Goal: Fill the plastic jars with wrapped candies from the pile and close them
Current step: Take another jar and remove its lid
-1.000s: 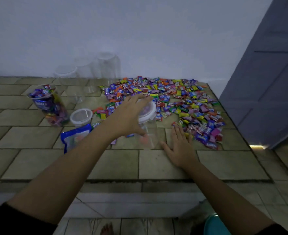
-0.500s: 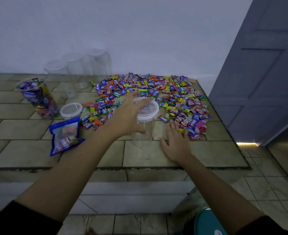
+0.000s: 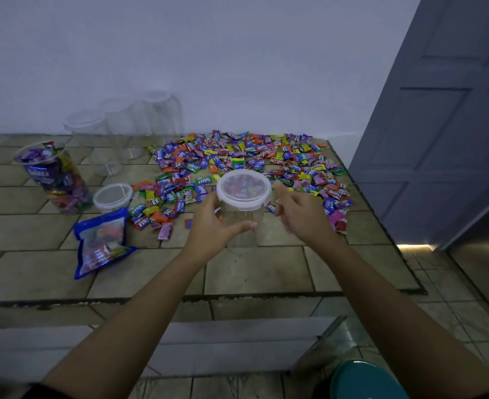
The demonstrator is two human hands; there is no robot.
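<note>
Clear plastic jar (image 3: 242,223) stands upright near the middle of the tiled counter (image 3: 266,272), at the near edge of the candy pile (image 3: 246,168). Its lid (image 3: 244,189) is on; body looks empty. Left hand (image 3: 213,226) wraps the jar's left side — thumb across the front wall, fingers curled behind. Right hand (image 3: 301,214) hovers just beside the jar's right side, fingers loosely spread and blurred, not gripping anything; contact with the jar cannot be told.

Pile of wrapped candies spreads toward the counter's far right corner. Toward the left edge: a filled jar (image 3: 55,180), lidless, tilted. Near it a loose lid (image 3: 113,197), and closer in, a blue candy bag (image 3: 101,244) — lying flat. Three empty clear jars (image 3: 122,131) line the far edge by the wall (image 3: 180,53).
</note>
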